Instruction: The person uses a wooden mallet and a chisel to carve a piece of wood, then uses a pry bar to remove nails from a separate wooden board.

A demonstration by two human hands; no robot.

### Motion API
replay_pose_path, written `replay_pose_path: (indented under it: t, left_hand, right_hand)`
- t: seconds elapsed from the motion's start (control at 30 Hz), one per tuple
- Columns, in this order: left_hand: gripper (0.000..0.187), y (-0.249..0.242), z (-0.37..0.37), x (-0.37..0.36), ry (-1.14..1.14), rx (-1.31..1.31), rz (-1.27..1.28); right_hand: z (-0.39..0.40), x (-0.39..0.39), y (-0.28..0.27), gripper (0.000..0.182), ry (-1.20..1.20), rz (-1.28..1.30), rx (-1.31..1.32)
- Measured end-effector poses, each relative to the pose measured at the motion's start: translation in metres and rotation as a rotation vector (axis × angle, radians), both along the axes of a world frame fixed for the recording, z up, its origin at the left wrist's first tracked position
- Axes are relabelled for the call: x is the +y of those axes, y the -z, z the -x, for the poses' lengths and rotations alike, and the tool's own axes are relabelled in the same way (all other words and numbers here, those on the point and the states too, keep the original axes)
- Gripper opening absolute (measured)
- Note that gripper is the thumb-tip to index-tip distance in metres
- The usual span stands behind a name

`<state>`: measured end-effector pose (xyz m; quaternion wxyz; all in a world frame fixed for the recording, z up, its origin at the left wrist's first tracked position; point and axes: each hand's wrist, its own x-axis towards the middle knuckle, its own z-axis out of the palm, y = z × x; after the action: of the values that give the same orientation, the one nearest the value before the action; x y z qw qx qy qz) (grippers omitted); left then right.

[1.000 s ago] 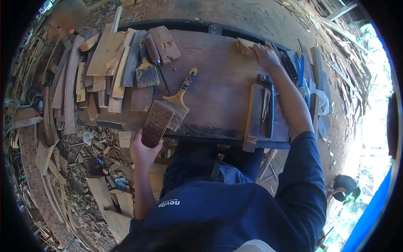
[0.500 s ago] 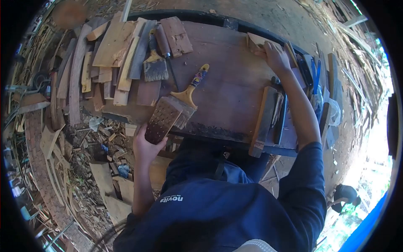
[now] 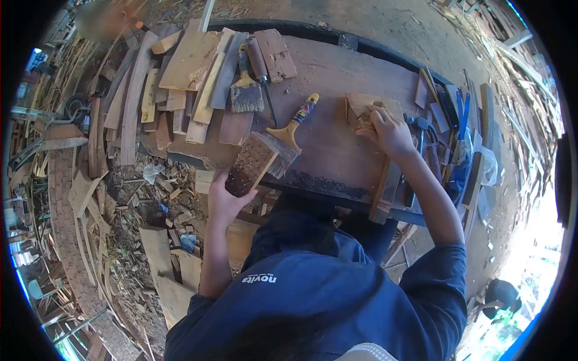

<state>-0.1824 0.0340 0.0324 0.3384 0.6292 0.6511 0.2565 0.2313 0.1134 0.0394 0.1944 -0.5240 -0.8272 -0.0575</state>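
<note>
My left hand [image 3: 229,195] grips the lower end of a dark wooden block [image 3: 255,161] covered in small holes or studs, at the near edge of the workbench [image 3: 328,69]. Against the block's right side lies a wide brush [image 3: 290,133] with a patterned handle. On the right part of the bench, my right hand [image 3: 388,129] is closed on a creased brown sheet [image 3: 368,111], perhaps sandpaper. A hammer [image 3: 419,122] lies just right of that hand, and a long wooden bar [image 3: 385,192] is below it, near the forearm.
Wooden pieces [image 3: 186,66] are piled on the bench's left part, with a second brush [image 3: 246,93] and a dark-handled tool [image 3: 257,58] on them. At the right lie blue-handled pliers [image 3: 463,108] and a plastic bag [image 3: 489,165]. Scraps cover the ground at left.
My right hand has come inward from the bench's far right edge with the brown sheet. My left hand still holds the block. The whole view has shifted slightly.
</note>
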Motion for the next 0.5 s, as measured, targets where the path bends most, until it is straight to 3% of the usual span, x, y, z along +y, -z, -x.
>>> replay_pose_path:
  t: [0.1, 0.17, 0.27, 0.37, 0.5]
  left_hand:
    - [0.067, 0.002, 0.000, -0.001, 0.010, -0.009, 0.028]
    - [0.067, 0.002, -0.001, -0.002, 0.004, 0.012, -0.003]
    - [0.069, 0.000, -0.003, -0.004, 0.037, 0.199, -0.131]
    - [0.073, 0.005, -0.002, -0.004, 0.029, 0.167, -0.084]
    - [0.075, -0.029, -0.025, -0.007, 0.075, 0.305, -0.111]
  right_hand:
    - [-0.006, 0.007, 0.002, 0.041, 0.004, -0.040, 0.013]
    - [-0.012, 0.018, 0.005, 0.036, 0.159, 0.004, 0.013]
    - [-0.019, 0.042, 0.013, 0.030, 0.172, -0.072, -0.010]
    - [-0.030, 0.064, 0.021, 0.019, 0.134, -0.032, 0.049]
    - [-0.064, 0.084, 0.043, 0.015, 0.177, -0.058, 0.004]
